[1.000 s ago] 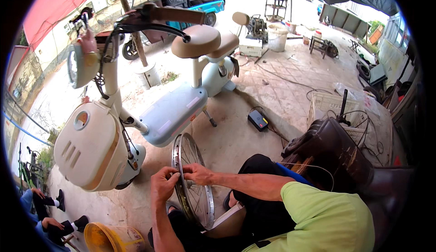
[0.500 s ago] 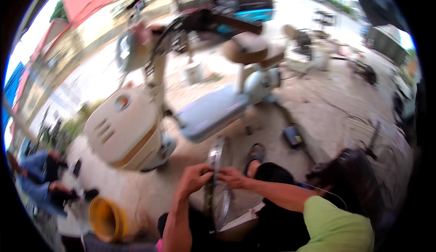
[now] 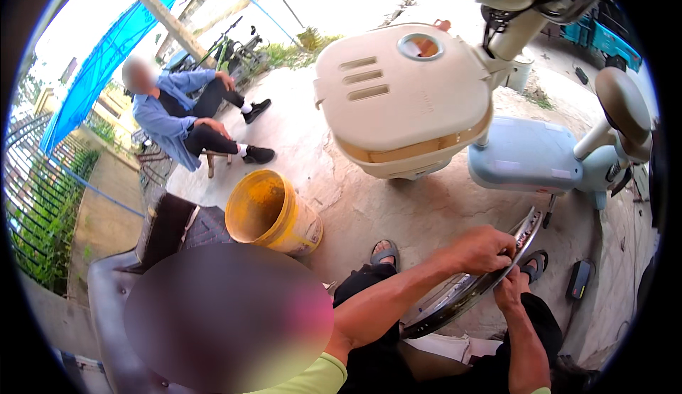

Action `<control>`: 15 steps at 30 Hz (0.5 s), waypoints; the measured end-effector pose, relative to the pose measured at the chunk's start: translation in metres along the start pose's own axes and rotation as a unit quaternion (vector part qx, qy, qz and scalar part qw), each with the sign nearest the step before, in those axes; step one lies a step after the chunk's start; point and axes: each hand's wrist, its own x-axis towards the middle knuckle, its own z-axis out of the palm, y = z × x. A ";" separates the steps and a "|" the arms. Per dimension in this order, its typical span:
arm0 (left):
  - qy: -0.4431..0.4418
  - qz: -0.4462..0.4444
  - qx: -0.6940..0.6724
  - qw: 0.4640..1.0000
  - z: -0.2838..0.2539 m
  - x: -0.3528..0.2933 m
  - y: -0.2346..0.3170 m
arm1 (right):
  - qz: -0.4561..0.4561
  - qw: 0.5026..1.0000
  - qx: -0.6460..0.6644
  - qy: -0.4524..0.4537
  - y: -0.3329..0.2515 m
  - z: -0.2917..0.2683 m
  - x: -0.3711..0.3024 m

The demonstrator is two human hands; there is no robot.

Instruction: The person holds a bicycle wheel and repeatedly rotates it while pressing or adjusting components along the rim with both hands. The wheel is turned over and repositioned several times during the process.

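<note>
The left hand point(image 3: 483, 248) is closed over the upper rim of a bare wheel rim point(image 3: 469, 284), with the fingers curled onto its edge near the top. The right hand point(image 3: 513, 289) is pressed against the same rim from below, just beneath the left hand, fingers bent around the metal; how tightly it is gripped cannot be told. The wheel rim is held tilted above the lap, its upper end towards the pale blue scooter point(image 3: 540, 156) and its lower end towards the knees. Two sandalled feet point(image 3: 387, 252) are planted on the concrete floor point(image 3: 398, 209) beneath it. A yellow bucket point(image 3: 273, 213) is stood on the floor to the left of the legs. A cream scooter front panel point(image 3: 405, 99) is seen beyond the bucket. A small black box point(image 3: 579, 280) lies on the floor to the right. Another person point(image 3: 185, 113) is seated well apart at the far left.
</note>
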 end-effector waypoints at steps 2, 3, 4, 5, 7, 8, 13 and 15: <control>0.011 0.009 -0.022 1.000 0.003 0.003 0.006 | 0.089 0.993 -0.012 0.071 0.047 -0.019 -0.004; 0.020 0.007 -0.030 0.999 0.004 0.002 0.004 | 0.100 0.990 -0.066 0.071 0.062 -0.025 -0.005; 0.026 0.010 -0.052 0.998 0.006 0.002 0.000 | 0.112 0.984 -0.119 0.072 0.067 -0.025 -0.004; 0.035 0.014 -0.066 0.997 0.008 0.001 -0.005 | 0.093 0.972 -0.213 0.044 0.071 -0.027 -0.001; 0.052 0.028 -0.090 0.994 0.008 -0.003 -0.011 | 0.062 0.935 -0.350 -0.001 0.065 -0.031 0.006; 0.065 0.040 -0.085 0.993 0.008 -0.005 -0.011 | 0.049 0.917 -0.394 -0.016 0.057 -0.031 0.011; 0.085 0.045 -0.137 0.986 0.007 -0.004 -0.006 | 0.048 0.936 -0.347 -0.044 0.054 -0.022 0.006; 0.097 0.046 -0.260 0.960 0.008 0.001 -0.003 | 0.084 0.958 -0.271 -0.044 0.034 0.003 0.014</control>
